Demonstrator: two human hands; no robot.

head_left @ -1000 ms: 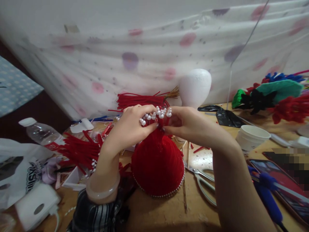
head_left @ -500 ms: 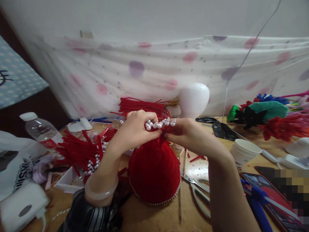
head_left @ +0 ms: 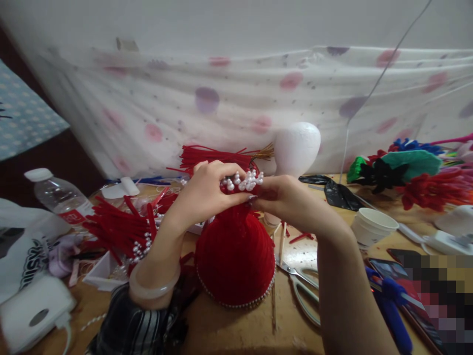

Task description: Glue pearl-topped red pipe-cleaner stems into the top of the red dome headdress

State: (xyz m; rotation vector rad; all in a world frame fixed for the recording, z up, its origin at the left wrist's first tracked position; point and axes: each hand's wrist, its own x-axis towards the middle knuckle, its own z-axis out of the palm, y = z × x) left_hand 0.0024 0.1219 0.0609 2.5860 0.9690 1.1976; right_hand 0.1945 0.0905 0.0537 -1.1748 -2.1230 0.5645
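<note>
A red velvety dome (head_left: 236, 261), edged at the bottom with small pearl beads, stands upright on the table and narrows to a neck at its top. Around that top both hands are closed. My left hand (head_left: 212, 190) curls round it from the left, thumb pointing inward. From the other side my right hand (head_left: 283, 197) pinches it, its fingertips meeting the left thumb. Between the hands sits a cluster of white pearl beads (head_left: 248, 181). The red material just under the beads is mostly covered by my fingers.
Scissors (head_left: 301, 286) and a blue glue gun (head_left: 391, 291) lie at right, near a paper cup (head_left: 373, 227). Red pipe cleaners (head_left: 118, 227), a water bottle (head_left: 59, 197) and a white charger (head_left: 35, 315) are at left. Behind stands a white foam head (head_left: 297, 148).
The pearl beads have gone from a spread row to a tighter bunch between my hands. My fingertips have come closer together. The view has shifted slightly.
</note>
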